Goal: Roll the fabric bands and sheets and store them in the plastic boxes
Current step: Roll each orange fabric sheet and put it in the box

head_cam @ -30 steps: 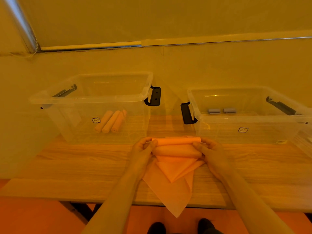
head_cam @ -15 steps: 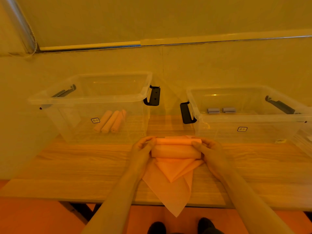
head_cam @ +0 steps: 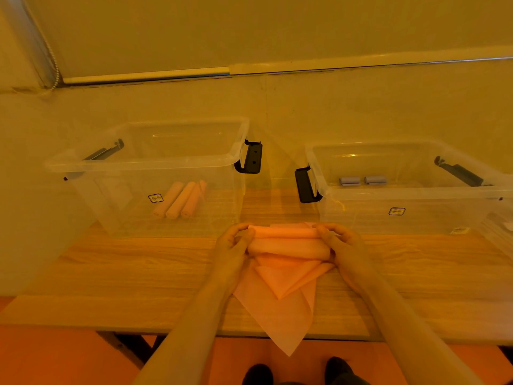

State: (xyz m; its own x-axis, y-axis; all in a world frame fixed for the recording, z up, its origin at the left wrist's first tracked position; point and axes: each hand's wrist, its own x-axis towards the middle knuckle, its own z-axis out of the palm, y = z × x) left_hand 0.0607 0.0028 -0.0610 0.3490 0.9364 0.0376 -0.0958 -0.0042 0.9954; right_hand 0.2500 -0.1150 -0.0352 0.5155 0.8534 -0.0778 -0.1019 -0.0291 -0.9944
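Rolled a little further toward the person than a second ago, the orange fabric sheet (head_cam: 283,284) now shows a thicker roll and a shorter loose tail; both hands have come back with it, and the boxes have not shifted. Its rolled part lies crosswise on the wooden table (head_cam: 116,276), midway between the two boxes and just in front of them. The unrolled part spreads toward the near edge in overlapping triangular folds, and its lowest corner hangs past the table edge.

At the roll's left end the left hand (head_cam: 231,252) grips it with curled fingers, thumb on the near side. At the right end the right hand (head_cam: 345,254) holds it the same way, fingers curled over the top. Both forearms reach in from the bottom of the view.

Behind the left hand stands the left plastic box (head_cam: 91,165), clear, lidless, with black latch handles at its ends. Three orange rolls (head_cam: 180,200) lie side by side on its floor, touching one another, angled toward the back right. A small label sits on its front wall.

Behind the right hand stands the right plastic box (head_cam: 488,195), of the same kind and well apart from the first. Two small grey rolls (head_cam: 362,180) lie end to end near its back wall, with a slight gap between them.

Below the table edge an orange floor and the toes of two dark shoes (head_cam: 299,373) show.
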